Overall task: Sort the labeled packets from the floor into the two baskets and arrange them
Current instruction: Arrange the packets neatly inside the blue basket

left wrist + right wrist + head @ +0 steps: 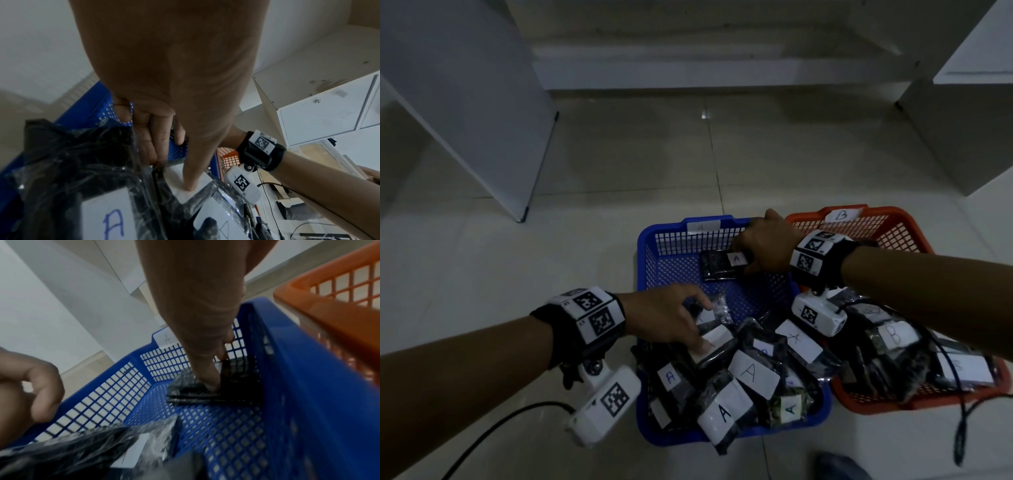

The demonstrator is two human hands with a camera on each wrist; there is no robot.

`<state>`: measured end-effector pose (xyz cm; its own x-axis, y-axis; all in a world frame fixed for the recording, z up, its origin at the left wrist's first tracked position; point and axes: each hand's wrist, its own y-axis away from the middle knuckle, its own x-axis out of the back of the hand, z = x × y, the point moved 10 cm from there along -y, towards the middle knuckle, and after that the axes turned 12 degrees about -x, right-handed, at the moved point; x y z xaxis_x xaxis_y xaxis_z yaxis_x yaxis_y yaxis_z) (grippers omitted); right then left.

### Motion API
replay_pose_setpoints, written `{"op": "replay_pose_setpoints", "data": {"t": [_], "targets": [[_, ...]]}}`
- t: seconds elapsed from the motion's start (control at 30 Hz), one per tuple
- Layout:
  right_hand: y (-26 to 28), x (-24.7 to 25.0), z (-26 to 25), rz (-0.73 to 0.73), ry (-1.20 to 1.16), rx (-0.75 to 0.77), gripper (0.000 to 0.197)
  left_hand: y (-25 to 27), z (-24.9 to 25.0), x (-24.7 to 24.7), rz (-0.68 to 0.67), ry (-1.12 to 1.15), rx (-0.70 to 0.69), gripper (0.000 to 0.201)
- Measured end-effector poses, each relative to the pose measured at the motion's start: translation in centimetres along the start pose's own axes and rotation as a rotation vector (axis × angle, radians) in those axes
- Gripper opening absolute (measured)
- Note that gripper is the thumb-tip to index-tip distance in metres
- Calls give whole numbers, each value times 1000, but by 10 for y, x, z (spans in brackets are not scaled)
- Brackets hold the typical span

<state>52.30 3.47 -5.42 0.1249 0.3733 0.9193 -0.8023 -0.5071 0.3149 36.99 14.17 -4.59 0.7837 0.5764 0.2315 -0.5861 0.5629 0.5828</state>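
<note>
A blue basket [642,246] tagged A and an orange basket [900,219] tagged B stand side by side on the floor. My right hand [743,257] pinches a black packet labeled A [717,267] at the blue basket's far right corner; in the right wrist view the thumb presses that packet [189,395] against the mesh floor. My left hand [702,325] grips a white-labeled packet [717,341] on top of the pile of A packets [753,373] in the near half. In the left wrist view my thumb [190,185] lies on its label.
Several B packets [893,337] fill the orange basket's near side. White cabinet panels stand at the left [482,120] and right [979,120]. A black cable [500,428] trails over the tiled floor at the near left.
</note>
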Motion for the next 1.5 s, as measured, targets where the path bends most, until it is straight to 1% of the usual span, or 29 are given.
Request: {"op": "replay_pose_setpoints", "data": {"t": [0.07,0.2,0.27,0.33,0.37,0.4,0.47,0.5,0.53,0.6,0.63,0.67,0.77,0.83,0.87,0.93,1.0,1.07,1.13,1.2,1.3,1.5], "targets": [[-1,-3,-1,-8,1,-24,39,-2,0,-1,-3,9,-11,54],[2,-1,2,-70,-102,-49,40,-3,1,3,27,26,-26,46],[6,12,7,-44,-257,-58,35,-3,3,7,46,22,-36,42],[17,24,1,-69,-534,17,22,-3,5,13,79,16,-46,40],[26,28,-7,-129,-673,80,15,-3,6,18,106,19,-55,39],[37,30,-17,-227,-786,134,12,-3,8,23,140,20,-66,38],[59,32,-37,-416,-961,212,20,-2,12,38,219,-5,-84,35],[66,33,-43,-463,-1008,233,27,-1,13,45,254,-25,-88,35],[70,32,-47,-478,-1018,244,36,0,14,51,283,-47,-90,35],[72,33,-51,-441,-968,273,62,1,15,61,334,-79,-92,34],[71,34,-52,-404,-927,283,71,1,15,64,354,-78,-96,33],[70,34,-52,-361,-901,286,72,0,16,66,370,-77,-104,33],[61,39,-45,-179,-842,265,47,-1,18,76,432,-135,-130,29],[48,39,-36,-79,-745,195,39,6,13,91,518,-254,-123,26],[40,38,-33,-49,-702,158,37,12,9,100,566,-336,-104,29],[22,36,-31,-35,-655,92,33,22,-6,116,638,-460,-25,43],[3,29,-35,-66,-648,40,30,30,-29,120,640,-385,87,60],[-14,21,-42,-122,-655,-20,32,31,-47,111,589,-236,140,69],[-26,15,-48,-141,-690,-65,34,29,-61,99,555,-98,130,73],[-32,18,-54,-97,-726,-73,35,29,-69,94,561,-8,103,76],[-34,24,-64,-43,-727,-43,34,26,-75,94,564,28,82,77],[-39,19,-68,-54,-572,-68,31,22,-75,93,545,47,61,76]]}}
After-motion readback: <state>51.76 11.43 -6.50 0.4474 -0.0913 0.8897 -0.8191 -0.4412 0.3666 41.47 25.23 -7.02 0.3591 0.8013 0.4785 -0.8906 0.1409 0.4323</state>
